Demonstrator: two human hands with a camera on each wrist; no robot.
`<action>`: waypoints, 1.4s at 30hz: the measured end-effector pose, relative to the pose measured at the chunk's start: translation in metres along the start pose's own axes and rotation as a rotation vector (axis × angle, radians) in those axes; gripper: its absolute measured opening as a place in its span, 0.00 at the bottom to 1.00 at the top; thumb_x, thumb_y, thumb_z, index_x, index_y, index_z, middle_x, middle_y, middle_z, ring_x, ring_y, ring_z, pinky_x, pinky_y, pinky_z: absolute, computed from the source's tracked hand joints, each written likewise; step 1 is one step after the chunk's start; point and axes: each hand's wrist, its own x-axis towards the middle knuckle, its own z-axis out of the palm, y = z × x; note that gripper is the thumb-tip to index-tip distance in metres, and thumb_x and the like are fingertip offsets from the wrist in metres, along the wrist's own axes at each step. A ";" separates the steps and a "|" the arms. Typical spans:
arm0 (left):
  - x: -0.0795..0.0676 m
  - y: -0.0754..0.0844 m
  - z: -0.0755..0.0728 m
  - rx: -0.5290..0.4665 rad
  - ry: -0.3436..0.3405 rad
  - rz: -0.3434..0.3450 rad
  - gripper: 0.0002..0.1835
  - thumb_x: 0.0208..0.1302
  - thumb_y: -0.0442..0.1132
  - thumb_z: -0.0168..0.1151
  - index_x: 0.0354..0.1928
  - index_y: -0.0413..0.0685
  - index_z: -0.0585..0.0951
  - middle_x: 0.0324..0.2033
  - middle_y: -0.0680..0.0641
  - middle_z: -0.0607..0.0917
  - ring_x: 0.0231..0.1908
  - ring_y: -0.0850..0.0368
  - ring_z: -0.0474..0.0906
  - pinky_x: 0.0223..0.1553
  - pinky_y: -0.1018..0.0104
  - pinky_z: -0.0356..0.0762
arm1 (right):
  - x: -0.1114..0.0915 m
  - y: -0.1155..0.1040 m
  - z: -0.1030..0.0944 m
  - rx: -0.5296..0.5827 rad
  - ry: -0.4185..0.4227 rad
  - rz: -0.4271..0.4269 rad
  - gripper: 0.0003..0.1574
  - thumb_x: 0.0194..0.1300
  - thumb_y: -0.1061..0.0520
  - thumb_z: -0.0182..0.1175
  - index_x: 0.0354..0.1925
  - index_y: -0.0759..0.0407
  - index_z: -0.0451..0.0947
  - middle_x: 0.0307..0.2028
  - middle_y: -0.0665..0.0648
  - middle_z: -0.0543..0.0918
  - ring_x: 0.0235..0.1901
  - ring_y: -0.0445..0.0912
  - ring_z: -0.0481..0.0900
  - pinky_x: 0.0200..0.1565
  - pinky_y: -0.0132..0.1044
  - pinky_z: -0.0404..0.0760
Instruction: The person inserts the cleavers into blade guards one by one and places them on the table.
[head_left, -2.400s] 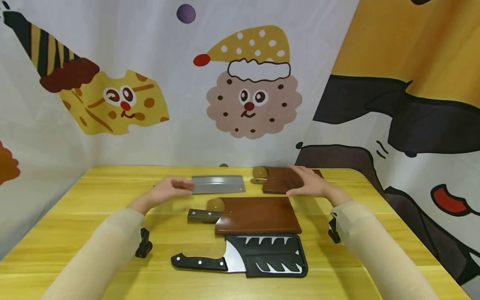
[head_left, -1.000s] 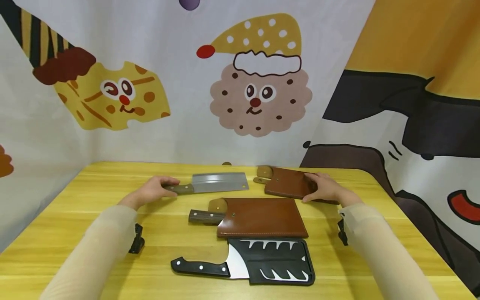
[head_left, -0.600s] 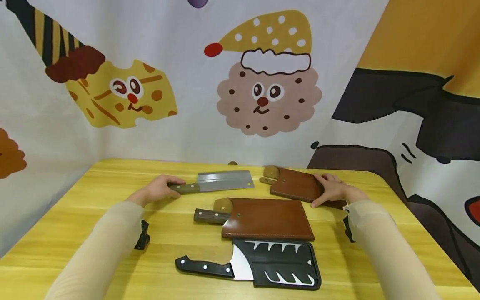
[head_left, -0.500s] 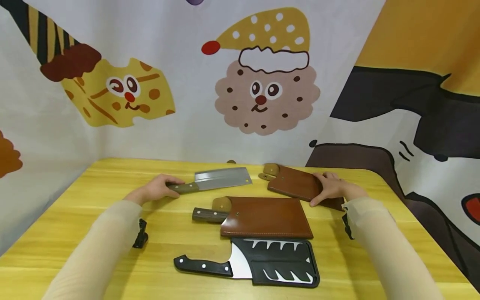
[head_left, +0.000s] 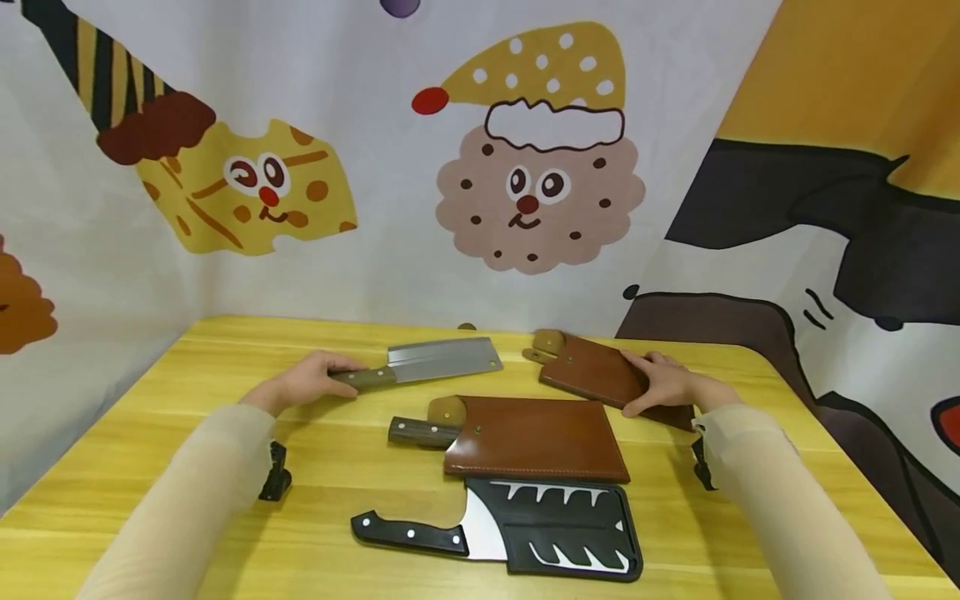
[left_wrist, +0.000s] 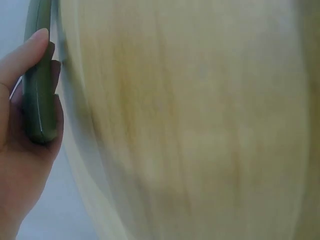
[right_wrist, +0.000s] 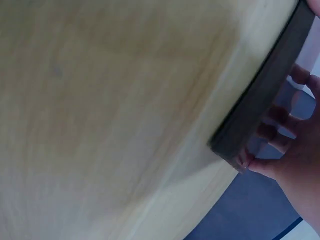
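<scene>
My left hand [head_left: 309, 382] curls round the green handle [left_wrist: 40, 100] of a cleaver [head_left: 442, 360], its thumb along the handle's side in the left wrist view. The bare steel blade points right, with a small hole at its far corner. Across the right end of a brown leather sheath [head_left: 588, 367] spreads my right hand [head_left: 663, 383], thumb at the near edge and fingers toward the far one. In the right wrist view the sheath's dark end [right_wrist: 265, 85] shows beside the fingers. The sheath's tan strap end faces the blade, a short gap between them.
Nearer me lies a larger brown sheath [head_left: 540, 437] with a dark wooden handle [head_left: 423, 432] sticking out. In front of it is a black-handled knife [head_left: 408, 533] in a black cover [head_left: 573, 527]. A printed cloth [head_left: 375, 292] hangs behind the wooden table [head_left: 315, 467].
Since the oldest frame, my left hand has moved from the blade's side onto the handle and the blade has tilted slightly. My right hand has settled on the sheath, which has turned.
</scene>
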 end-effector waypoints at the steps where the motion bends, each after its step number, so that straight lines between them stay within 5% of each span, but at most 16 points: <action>1: -0.001 0.001 0.001 -0.004 0.000 0.003 0.24 0.60 0.36 0.63 0.57 0.35 0.75 0.56 0.33 0.76 0.54 0.41 0.73 0.54 0.48 0.71 | -0.003 0.000 0.000 -0.009 0.011 0.003 0.74 0.42 0.31 0.69 0.73 0.62 0.43 0.65 0.79 0.51 0.62 0.76 0.51 0.55 0.72 0.56; 8: -0.008 0.002 -0.003 -0.010 0.003 0.014 0.25 0.60 0.35 0.63 0.59 0.35 0.74 0.58 0.32 0.74 0.57 0.38 0.71 0.55 0.47 0.71 | -0.021 0.004 -0.008 0.006 0.063 -0.010 0.71 0.44 0.35 0.69 0.72 0.64 0.45 0.63 0.80 0.53 0.60 0.75 0.54 0.52 0.71 0.61; 17: -0.014 0.009 -0.011 -0.034 0.007 0.026 0.24 0.60 0.35 0.62 0.59 0.37 0.74 0.56 0.33 0.76 0.47 0.50 0.75 0.45 0.63 0.74 | -0.032 -0.002 -0.020 -0.038 0.071 -0.022 0.69 0.45 0.34 0.68 0.72 0.63 0.46 0.64 0.80 0.53 0.61 0.75 0.54 0.52 0.70 0.62; 42: -0.016 0.042 -0.014 -0.012 0.004 0.019 0.24 0.61 0.36 0.62 0.60 0.41 0.74 0.59 0.35 0.74 0.52 0.45 0.75 0.50 0.54 0.75 | -0.048 -0.043 -0.023 -0.087 0.040 -0.126 0.68 0.45 0.37 0.70 0.73 0.59 0.46 0.66 0.77 0.53 0.63 0.73 0.54 0.54 0.70 0.61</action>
